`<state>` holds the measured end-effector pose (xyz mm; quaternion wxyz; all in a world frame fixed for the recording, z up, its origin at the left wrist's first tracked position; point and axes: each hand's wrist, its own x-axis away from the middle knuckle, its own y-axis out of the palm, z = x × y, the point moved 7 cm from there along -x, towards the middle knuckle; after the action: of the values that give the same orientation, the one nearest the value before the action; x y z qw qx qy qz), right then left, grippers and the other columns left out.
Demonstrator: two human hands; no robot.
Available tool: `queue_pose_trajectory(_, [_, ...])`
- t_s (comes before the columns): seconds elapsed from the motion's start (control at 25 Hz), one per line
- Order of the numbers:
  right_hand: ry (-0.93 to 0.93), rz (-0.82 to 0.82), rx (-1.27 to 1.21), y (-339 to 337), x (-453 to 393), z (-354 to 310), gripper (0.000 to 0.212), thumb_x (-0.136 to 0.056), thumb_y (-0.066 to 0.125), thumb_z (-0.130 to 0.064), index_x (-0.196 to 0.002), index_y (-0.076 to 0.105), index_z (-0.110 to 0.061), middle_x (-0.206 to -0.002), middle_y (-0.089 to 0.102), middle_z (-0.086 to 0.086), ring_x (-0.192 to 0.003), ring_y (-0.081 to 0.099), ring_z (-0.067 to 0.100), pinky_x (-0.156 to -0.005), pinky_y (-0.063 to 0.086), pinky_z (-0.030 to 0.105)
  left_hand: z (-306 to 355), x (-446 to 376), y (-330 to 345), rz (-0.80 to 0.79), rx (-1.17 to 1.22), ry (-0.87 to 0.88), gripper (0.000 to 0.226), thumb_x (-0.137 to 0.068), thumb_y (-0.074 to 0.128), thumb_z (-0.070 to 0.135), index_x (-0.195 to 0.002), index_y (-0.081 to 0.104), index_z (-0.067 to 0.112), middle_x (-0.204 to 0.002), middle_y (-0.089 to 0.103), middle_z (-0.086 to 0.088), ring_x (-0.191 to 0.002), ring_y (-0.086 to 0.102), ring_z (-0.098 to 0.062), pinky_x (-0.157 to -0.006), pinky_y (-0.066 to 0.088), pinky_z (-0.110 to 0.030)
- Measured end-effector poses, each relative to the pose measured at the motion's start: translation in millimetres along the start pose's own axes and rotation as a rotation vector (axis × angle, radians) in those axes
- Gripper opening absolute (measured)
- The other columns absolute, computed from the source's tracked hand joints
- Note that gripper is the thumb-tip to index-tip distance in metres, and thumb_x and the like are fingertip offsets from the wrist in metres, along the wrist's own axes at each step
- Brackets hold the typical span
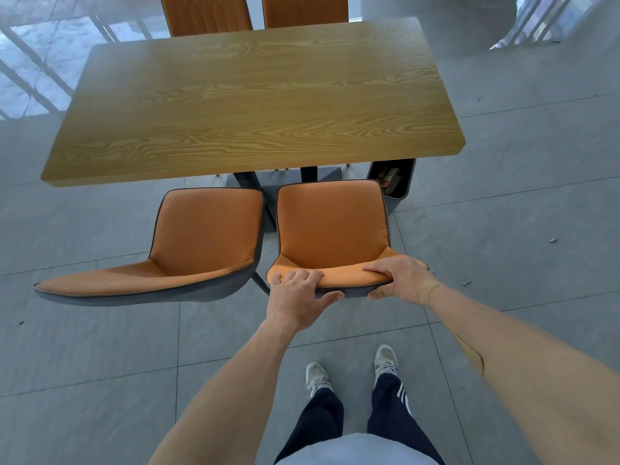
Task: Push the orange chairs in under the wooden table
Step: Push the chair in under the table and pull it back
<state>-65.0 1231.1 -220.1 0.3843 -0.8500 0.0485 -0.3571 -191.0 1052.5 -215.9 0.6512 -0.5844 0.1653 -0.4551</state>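
Both hands clamp top of right chair (332, 226) backrest: left hand (298, 297) fingers over top, thumb underneath; right hand (399, 276) likewise at right end. Seat front sits at table (255, 105) near edge, not under. Left chair (201, 236) just beside, also out. Two far chairs (255, 13) tucked at far edge. Bin (399, 179) under near-right corner.

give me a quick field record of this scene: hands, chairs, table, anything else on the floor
left hand: grips top edge of right near chair's backrest
right hand: grips same backrest edge
right near chair: seat not yet under wooden table
left near chair: untouched, also out from table
wooden table: bare top
far chairs: two backrests at far side
bin: dark, by table's right near corner
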Motion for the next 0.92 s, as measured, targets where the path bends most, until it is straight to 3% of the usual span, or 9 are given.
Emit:
queue_pose_trajectory(0.12, [-0.021,0.022,0.006,-0.8,1.7,-0.5,0.064,-0.078,0.077,-0.049,-0.136,0.051,-0.047,-0.135,0.058,-0.009,-0.130,0.047,0.022,-0.111,0.025,0.063,-0.4,0.8,-0.1,0.022,-0.004,-0.003,0.092,-0.073,0.002,0.091,-0.125,0.051,0.034,-0.122,0.063,0.003,-0.112,0.056,-0.022,-0.104,0.031,-0.050])
queue_pose_trajectory(0.2, [-0.018,0.042,0.118,-1.1,4.3,-1.3,0.062,-0.080,0.070,-0.057,-0.137,0.048,-0.052,-0.139,0.054,-0.015,-0.136,0.040,0.020,-0.108,0.005,0.075,-0.3,-0.2,-0.6,0.013,-0.008,0.000,0.093,-0.073,0.002,0.091,-0.127,0.051,0.034,-0.124,0.062,0.003,-0.114,0.055,-0.021,-0.105,0.030,-0.051])
queue_pose_trajectory(0.28, [-0.053,0.057,0.206,1.0,7.1,-3.1,0.060,-0.083,0.063,-0.062,-0.139,0.043,-0.053,-0.145,0.049,-0.017,-0.140,0.035,0.018,-0.108,-0.006,0.075,1.1,-0.4,-0.8,-0.004,-0.019,0.007,0.092,-0.073,0.004,0.091,-0.129,0.049,0.034,-0.126,0.061,0.004,-0.116,0.054,-0.021,-0.106,0.030,-0.051])
queue_pose_trajectory(0.4, [-0.094,0.076,0.211,3.7,11.8,-4.3,0.056,-0.090,0.057,-0.059,-0.142,0.038,-0.050,-0.149,0.046,-0.015,-0.138,0.034,0.019,-0.113,0.010,0.063,2.8,-0.8,-1.7,-0.031,-0.010,-0.001,0.089,-0.074,0.009,0.091,-0.131,0.048,0.035,-0.128,0.059,0.004,-0.119,0.052,-0.021,-0.108,0.028,-0.052])
queue_pose_trajectory(0.52, [-0.116,0.050,0.246,7.5,10.9,-5.0,0.054,-0.092,0.054,-0.058,-0.143,0.036,-0.052,-0.150,0.043,-0.017,-0.136,0.033,0.019,-0.108,0.021,0.055,0.8,2.5,-0.3,-0.026,-0.004,-0.033,0.084,-0.077,0.015,0.089,-0.130,0.050,0.034,-0.128,0.059,0.004,-0.119,0.051,-0.021,-0.109,0.026,-0.052])
queue_pose_trajectory(0.76, [-0.157,0.119,0.247,-21.0,-7.0,-4.7,0.045,-0.093,0.059,-0.050,-0.136,0.046,-0.052,-0.145,0.048,-0.019,-0.134,0.034,0.016,-0.106,0.017,0.047,10.8,-7.9,-2.6,0.003,0.052,-0.108,0.074,-0.080,0.018,0.085,-0.120,0.051,0.033,-0.114,0.059,0.003,-0.112,0.052,-0.022,-0.103,0.031,-0.054])
queue_pose_trajectory(0.92, [-0.155,0.147,0.242,-9.1,-7.1,-10.1,0.043,-0.094,0.055,-0.052,-0.136,0.047,-0.050,-0.143,0.050,-0.018,-0.132,0.034,0.017,-0.103,0.017,0.046,-4.8,-14.2,-3.0,-0.083,0.037,-0.064,0.071,-0.081,0.022,0.085,-0.125,0.046,0.036,-0.122,0.054,0.002,-0.119,0.046,-0.025,-0.104,0.026,-0.057])
